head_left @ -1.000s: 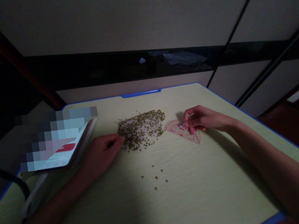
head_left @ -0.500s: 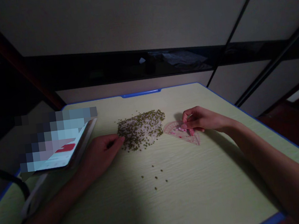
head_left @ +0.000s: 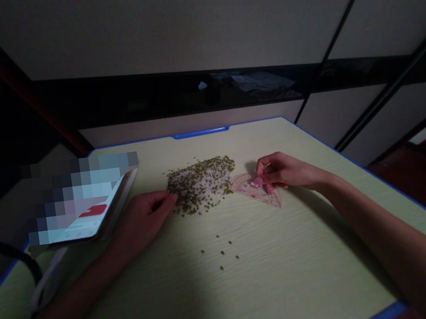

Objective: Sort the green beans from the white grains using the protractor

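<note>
A heap of small green beans mixed with pale grains (head_left: 200, 183) lies in the middle of a light wooden table (head_left: 274, 276). My left hand (head_left: 143, 221) rests on the table at the heap's left edge, fingers curled with the fingertips touching the beans. My right hand (head_left: 282, 171) pinches a pink see-through protractor (head_left: 257, 190), which lies flat with its left tip against the heap's right edge. A few stray beans (head_left: 221, 254) lie nearer to me.
A lit phone or tablet (head_left: 88, 216) lies at the table's left, beside a dark cable (head_left: 11, 254). The table has a blue rim (head_left: 200, 132). Dark floor drops away past the right edge. A panelled wall stands behind.
My right hand has slid the protractor a little to the left, up against the heap. My left hand has stayed in place.
</note>
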`<state>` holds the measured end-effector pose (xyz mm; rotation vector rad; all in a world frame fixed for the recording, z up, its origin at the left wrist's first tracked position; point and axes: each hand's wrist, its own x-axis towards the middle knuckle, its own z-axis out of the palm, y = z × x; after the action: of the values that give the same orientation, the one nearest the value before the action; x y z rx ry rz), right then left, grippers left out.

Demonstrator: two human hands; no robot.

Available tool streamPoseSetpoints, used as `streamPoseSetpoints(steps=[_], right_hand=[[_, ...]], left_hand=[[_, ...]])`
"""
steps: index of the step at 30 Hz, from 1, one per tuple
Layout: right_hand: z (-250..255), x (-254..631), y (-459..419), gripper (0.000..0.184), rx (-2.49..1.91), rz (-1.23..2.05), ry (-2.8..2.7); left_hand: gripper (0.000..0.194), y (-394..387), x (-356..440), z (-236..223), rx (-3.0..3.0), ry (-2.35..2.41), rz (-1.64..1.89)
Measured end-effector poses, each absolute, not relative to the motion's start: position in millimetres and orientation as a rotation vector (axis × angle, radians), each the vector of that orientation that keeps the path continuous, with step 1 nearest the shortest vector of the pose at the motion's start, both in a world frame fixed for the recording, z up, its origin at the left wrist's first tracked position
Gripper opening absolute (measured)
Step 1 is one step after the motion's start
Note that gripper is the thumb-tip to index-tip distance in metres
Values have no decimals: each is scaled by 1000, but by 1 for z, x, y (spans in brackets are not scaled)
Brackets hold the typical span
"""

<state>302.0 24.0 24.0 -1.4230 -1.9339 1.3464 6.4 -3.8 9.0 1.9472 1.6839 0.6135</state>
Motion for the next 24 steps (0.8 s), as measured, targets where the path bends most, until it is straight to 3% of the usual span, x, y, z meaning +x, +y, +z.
streamPoseSetpoints(steps=[24], right_hand=[[22, 294, 21, 25, -1353, 1441, -1933]], left_hand=[[36, -5, 7, 10, 1956, 1698, 608]])
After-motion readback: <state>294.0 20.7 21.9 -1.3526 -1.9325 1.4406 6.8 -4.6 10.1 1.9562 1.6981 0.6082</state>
